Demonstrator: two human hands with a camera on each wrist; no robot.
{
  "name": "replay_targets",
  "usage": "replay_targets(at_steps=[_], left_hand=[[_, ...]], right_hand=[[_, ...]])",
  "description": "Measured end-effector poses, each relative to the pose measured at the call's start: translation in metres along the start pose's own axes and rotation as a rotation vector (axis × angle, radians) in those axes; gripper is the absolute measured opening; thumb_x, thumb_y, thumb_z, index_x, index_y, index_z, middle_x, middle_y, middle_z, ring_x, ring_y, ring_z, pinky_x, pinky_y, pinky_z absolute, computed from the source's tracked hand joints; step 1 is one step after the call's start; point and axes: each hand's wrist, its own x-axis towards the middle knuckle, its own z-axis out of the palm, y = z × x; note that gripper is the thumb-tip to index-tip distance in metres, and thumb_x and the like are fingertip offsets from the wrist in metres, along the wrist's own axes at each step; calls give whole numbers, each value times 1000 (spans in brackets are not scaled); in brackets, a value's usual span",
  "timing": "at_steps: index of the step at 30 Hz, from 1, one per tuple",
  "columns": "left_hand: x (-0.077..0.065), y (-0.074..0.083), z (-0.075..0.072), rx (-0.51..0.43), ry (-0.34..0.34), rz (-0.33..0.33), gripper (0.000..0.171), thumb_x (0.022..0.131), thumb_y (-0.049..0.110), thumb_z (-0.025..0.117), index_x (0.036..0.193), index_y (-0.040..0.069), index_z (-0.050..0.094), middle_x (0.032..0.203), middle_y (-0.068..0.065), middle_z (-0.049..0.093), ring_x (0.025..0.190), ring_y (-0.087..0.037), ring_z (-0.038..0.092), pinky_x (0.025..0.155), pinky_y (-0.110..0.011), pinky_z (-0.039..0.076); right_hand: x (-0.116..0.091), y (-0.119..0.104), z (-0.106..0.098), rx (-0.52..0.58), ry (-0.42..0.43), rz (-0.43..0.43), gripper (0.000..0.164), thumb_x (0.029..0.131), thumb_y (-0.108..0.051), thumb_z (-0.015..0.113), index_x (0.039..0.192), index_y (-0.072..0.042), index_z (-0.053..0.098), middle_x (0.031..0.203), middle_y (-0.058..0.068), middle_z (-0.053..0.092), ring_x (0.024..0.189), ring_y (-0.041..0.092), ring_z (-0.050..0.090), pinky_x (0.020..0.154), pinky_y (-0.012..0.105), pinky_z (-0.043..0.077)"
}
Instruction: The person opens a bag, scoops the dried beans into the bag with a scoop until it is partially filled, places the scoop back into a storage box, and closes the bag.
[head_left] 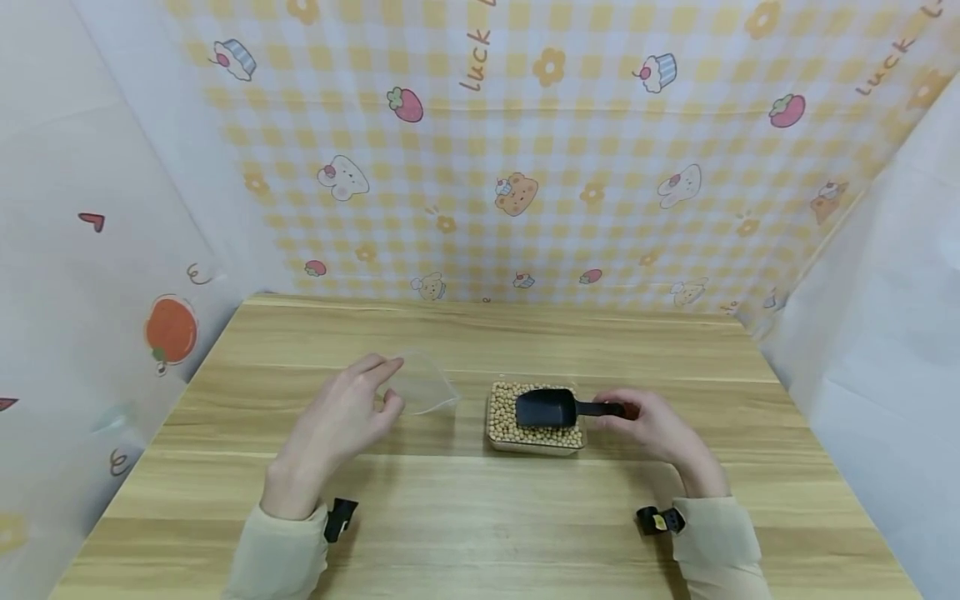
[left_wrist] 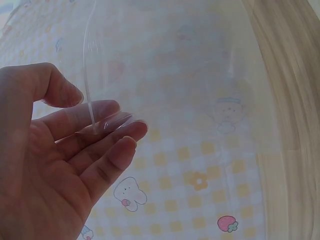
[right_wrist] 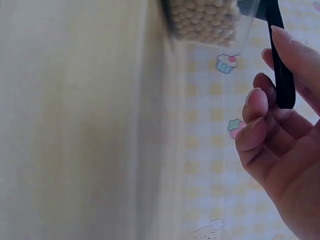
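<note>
In the head view my left hand (head_left: 341, 425) is at the near left side of a clear plastic bag (head_left: 423, 383), fingers curved at its edge. The left wrist view has the rim of the plastic bag (left_wrist: 89, 65) between thumb and fingers (left_wrist: 102, 165), some fingertips showing through the film. To the right, a clear box (head_left: 534, 448) is filled with pale round soybeans (head_left: 504, 417). A black scoop (head_left: 546, 408) overlaps the beans, its bowl pointing left. My right hand (head_left: 660, 429) pinches the scoop's handle between thumb and fingers, the others loosely curled below.
The wooden table (head_left: 480, 525) runs back to a yellow checked cloth (head_left: 480, 167) with cartoon prints. White sheets (head_left: 67, 250) hang at both sides. Black cameras (head_left: 341, 518) are strapped at both wrists.
</note>
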Motion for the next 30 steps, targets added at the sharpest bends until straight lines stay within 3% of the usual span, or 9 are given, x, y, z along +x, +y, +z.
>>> replay_targets(at_steps=[9, 18, 30], left_hand=[[0, -1, 1, -1, -9, 4, 49, 84, 14, 52, 129, -3, 61, 120, -11, 63, 61, -11, 46, 57, -27, 43], [2, 0, 4, -2, -11, 10, 48, 86, 15, 50, 129, -2, 61, 120, -10, 62, 73, -14, 53, 68, -31, 46], [2, 0, 6, 3, -1, 23, 47, 85, 14, 51, 127, -4, 62, 119, -12, 63, 71, -15, 52, 65, -29, 46]], right_hand=[[-6, -19, -12, -48, 74, -14, 21, 85, -18, 76, 105, -12, 74, 98, 1, 69, 74, 10, 57, 60, 27, 48], [-14, -38, -33, -197, 117, -29, 20, 85, -17, 76, 104, -13, 74, 95, -3, 69, 67, 8, 55, 56, 26, 47], [-13, -48, -29, -304, 157, -99, 21, 82, -12, 78, 102, -10, 75, 91, -3, 68, 66, 5, 54, 58, 26, 46]])
